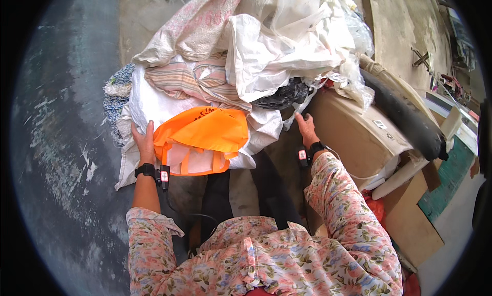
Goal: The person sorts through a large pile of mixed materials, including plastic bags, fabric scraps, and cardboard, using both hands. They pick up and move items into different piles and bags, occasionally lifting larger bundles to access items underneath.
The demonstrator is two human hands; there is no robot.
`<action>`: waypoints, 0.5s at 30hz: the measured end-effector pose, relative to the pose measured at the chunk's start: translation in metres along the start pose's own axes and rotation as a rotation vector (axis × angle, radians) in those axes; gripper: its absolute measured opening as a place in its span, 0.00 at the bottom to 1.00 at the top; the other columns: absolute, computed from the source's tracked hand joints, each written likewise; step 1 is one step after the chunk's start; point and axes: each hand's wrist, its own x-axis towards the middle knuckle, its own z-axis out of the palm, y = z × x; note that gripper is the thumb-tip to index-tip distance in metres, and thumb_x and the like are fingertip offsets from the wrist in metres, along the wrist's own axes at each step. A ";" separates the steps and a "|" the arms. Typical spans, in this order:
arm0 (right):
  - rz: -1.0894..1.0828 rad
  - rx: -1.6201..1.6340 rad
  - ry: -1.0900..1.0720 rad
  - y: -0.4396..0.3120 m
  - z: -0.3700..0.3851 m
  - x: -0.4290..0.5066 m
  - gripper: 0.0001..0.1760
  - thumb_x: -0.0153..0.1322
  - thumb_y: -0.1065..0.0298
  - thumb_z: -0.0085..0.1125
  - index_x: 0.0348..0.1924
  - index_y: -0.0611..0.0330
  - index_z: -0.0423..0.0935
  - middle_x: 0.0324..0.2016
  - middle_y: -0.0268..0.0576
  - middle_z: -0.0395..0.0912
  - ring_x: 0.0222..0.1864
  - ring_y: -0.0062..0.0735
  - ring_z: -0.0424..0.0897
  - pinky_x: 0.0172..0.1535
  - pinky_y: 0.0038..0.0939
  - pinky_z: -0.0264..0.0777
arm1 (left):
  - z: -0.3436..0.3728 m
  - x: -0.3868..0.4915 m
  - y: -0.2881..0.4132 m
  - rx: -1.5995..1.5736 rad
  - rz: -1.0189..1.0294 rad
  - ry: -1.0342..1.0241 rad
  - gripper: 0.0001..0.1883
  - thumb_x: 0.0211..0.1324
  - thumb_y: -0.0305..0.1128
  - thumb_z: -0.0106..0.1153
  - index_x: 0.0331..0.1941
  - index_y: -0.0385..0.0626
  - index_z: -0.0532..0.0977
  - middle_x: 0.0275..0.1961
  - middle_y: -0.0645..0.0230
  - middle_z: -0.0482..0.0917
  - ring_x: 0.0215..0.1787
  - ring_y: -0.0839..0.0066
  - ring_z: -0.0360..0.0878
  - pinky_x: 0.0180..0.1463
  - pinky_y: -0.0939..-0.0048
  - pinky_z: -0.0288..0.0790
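An orange fabric bag [203, 131] with dark printing and a pale panel lies crumpled on white woven sacking [153, 92] before me. My left hand [144, 140] is at the left edge of the orange bag, thumb and fingers apart, over the white sacking; whether it touches the bag I cannot tell. My right hand [306, 129] is raised with thumb and finger apart beside the cardboard box, close to a clear plastic strip, and nothing shows in it. Striped cloth [219, 79], a black plastic bag [284, 96] and a white sack [269, 61] are heaped beyond the orange bag.
A cardboard box [346, 131] stands at the right, with a dark roll [403, 115] along its far side. Flat boards [413, 219] and a green panel [446, 180] lie farther right. A worn dark surface [65, 142] fills the left. Blue patterned cloth [117, 107] edges the heap.
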 end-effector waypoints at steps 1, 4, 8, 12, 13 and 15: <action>0.022 0.004 0.045 0.003 0.006 0.014 0.55 0.58 0.40 0.62 0.62 0.72 0.50 0.58 0.59 0.60 0.60 0.44 0.61 0.60 0.35 0.55 | 0.007 0.004 0.003 0.041 0.008 -0.007 0.46 0.50 0.48 0.60 0.65 0.37 0.47 0.67 0.52 0.50 0.69 0.61 0.47 0.68 0.66 0.47; 0.214 0.201 -0.148 0.016 0.030 0.047 0.55 0.58 0.38 0.62 0.65 0.65 0.47 0.60 0.52 0.58 0.61 0.41 0.60 0.60 0.37 0.54 | 0.024 0.008 0.011 -0.017 -0.060 -0.052 0.47 0.49 0.46 0.62 0.65 0.38 0.46 0.65 0.54 0.54 0.65 0.62 0.54 0.65 0.65 0.53; 0.367 0.557 -0.542 0.016 0.118 0.046 0.30 0.65 0.48 0.56 0.53 0.59 0.68 0.51 0.44 0.71 0.52 0.36 0.71 0.52 0.38 0.67 | 0.066 -0.005 0.011 -0.452 -0.259 -0.392 0.46 0.50 0.38 0.63 0.66 0.43 0.42 0.56 0.60 0.65 0.53 0.69 0.68 0.47 0.68 0.71; 0.691 0.815 -1.019 -0.041 0.142 0.000 0.18 0.69 0.56 0.52 0.43 0.62 0.74 0.37 0.45 0.79 0.35 0.36 0.80 0.41 0.37 0.75 | 0.137 -0.040 0.013 -0.506 -0.216 -0.524 0.40 0.50 0.32 0.63 0.63 0.42 0.50 0.50 0.63 0.70 0.43 0.72 0.73 0.41 0.73 0.73; 0.758 0.846 -1.040 -0.055 0.129 -0.013 0.17 0.68 0.57 0.54 0.41 0.61 0.74 0.33 0.43 0.79 0.32 0.33 0.79 0.37 0.34 0.76 | 0.146 -0.040 0.024 -0.256 -0.261 -0.593 0.34 0.51 0.32 0.61 0.60 0.41 0.56 0.48 0.65 0.71 0.44 0.75 0.73 0.43 0.73 0.72; 0.515 0.695 -0.761 -0.076 0.117 -0.039 0.16 0.69 0.59 0.52 0.40 0.64 0.75 0.33 0.44 0.79 0.32 0.34 0.80 0.35 0.34 0.76 | 0.164 -0.079 0.046 -0.503 -0.281 -0.669 0.21 0.55 0.32 0.57 0.52 0.39 0.67 0.44 0.69 0.75 0.42 0.79 0.72 0.46 0.74 0.69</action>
